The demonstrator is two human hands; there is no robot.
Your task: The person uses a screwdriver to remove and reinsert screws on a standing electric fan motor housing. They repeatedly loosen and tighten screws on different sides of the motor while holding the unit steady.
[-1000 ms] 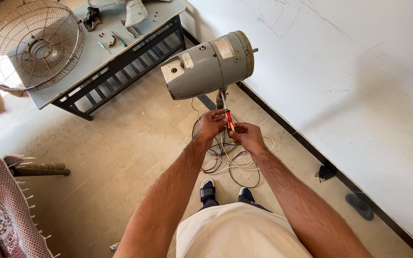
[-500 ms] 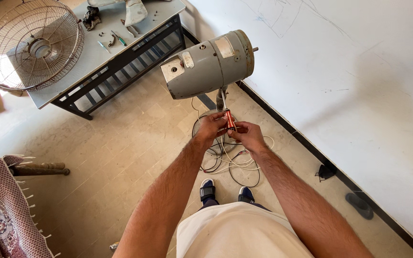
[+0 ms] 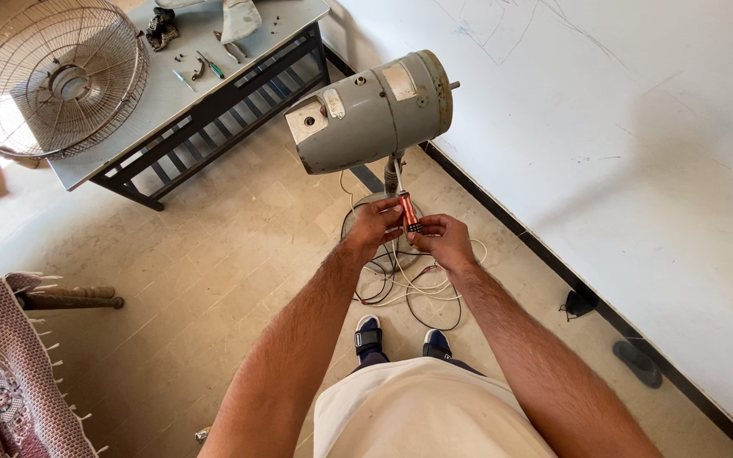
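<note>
Pliers with red-orange grips (image 3: 408,212) stood nearly upright between my two hands, held out in front of me above the round base (image 3: 358,216) of the fan stand. My left hand (image 3: 372,227) was curled around the pliers from one side, thumb and fingers closed on the handles. My right hand (image 3: 440,238) met them from the other side, fingers pinched narrow at the dark lower end of the tool; I could not tell whether it gripped the tool itself or a wire there. Just beneath my hands a loose tangle of white, black and red wires (image 3: 413,288) lay looped on the tiled floor (image 3: 214,280), spreading out toward my dark blue shoes (image 3: 368,333). Beyond my hands the grey motor housing (image 3: 372,113) sat tilted on its pole (image 3: 393,174), bare of blades and guard, its short shaft pointing at the white wall (image 3: 604,127). A dark skirting strip ran along the foot of that wall, with a dark slipper (image 3: 637,363) lying on the floor beside it. Farther off to the left stood a low grey surface (image 3: 142,110) on a black slatted frame, carrying the round wire fan guard (image 3: 54,76), a screwdriver (image 3: 210,64) and other small tools. A fringed reddish rug (image 3: 6,373) showed at the left edge of my view
</note>
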